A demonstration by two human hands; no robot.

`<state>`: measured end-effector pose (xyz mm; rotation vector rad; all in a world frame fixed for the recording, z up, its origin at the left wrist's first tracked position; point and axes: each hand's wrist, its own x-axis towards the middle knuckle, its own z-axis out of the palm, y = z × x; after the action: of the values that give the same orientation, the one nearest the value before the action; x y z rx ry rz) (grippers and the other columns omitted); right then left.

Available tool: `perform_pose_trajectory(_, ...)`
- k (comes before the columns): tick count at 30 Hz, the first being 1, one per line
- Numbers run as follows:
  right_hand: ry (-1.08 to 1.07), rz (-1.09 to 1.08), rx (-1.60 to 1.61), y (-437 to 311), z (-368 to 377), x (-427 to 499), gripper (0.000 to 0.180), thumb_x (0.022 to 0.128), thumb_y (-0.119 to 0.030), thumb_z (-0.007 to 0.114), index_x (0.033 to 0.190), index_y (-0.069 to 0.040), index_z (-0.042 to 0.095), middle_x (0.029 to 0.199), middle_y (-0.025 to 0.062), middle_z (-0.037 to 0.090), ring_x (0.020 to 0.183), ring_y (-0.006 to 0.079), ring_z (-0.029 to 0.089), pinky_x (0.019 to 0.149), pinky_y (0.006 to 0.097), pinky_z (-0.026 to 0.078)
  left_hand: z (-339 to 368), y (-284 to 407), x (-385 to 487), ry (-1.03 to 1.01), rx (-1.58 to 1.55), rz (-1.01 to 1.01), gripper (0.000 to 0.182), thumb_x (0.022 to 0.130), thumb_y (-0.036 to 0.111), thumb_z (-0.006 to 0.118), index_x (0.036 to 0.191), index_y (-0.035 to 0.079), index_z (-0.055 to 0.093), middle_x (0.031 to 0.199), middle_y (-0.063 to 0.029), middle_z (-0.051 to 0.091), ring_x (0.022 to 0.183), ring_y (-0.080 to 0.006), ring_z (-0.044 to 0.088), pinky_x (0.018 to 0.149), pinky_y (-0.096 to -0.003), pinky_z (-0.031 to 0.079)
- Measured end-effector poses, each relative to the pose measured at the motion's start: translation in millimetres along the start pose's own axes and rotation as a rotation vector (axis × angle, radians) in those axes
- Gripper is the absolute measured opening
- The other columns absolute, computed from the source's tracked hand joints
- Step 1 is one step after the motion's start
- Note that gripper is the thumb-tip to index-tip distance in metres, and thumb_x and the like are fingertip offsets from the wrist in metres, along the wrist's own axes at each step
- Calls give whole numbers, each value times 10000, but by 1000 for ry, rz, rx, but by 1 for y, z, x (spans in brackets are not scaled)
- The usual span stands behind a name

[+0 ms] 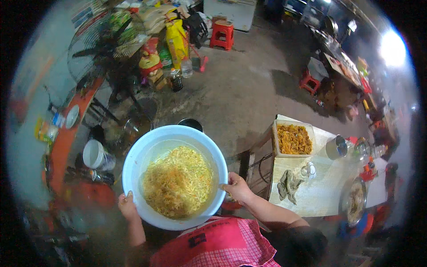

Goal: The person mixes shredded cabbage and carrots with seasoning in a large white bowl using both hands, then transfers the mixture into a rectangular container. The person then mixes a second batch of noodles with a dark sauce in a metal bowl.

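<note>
A large light-blue plastic basin [134, 160] is held in front of my red checked apron [217, 243]. Shredded yellowish food [191, 173] with orange bits fills its bottom, darker and browner towards the lower left. My left hand [127, 205] grips the rim at the lower left, thumb on top. At the right side of the rim, my right hand [237, 188] holds on with its thumb over the edge. The fingers under the rim are partly hidden on both sides.
On the right, a white table [320, 197] carries a tub of brown shredded food [293, 139], a metal pot [337, 147], a glass jar [308, 170] and a grey rag [289, 187]. A white bucket [95, 155] and standing fan [100, 50] are left. Red stools [222, 35] stand farther off.
</note>
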<state>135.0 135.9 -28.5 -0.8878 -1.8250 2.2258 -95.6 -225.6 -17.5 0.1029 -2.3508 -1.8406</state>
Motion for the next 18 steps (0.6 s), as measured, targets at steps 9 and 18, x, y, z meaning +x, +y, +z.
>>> perform_pose_trajectory(9,9,-238,34,58,17,41,288,784,-118,727,1017,-10,598,816,57,628,732,132,577,645,293,492,1,-74,3,-32,30,-22,281,884,196,586,1040,-37,572,836,-114,610,693,-198,546,647,-338,448)
perform_pose_trajectory(18,182,79,-241,115,-49,-151,326,779,-165,718,1043,-23,590,774,68,621,599,148,561,524,306,464,-18,-105,-121,-152,303,-1,324,827,236,657,1039,3,581,949,-122,600,837,-254,565,746,-409,468)
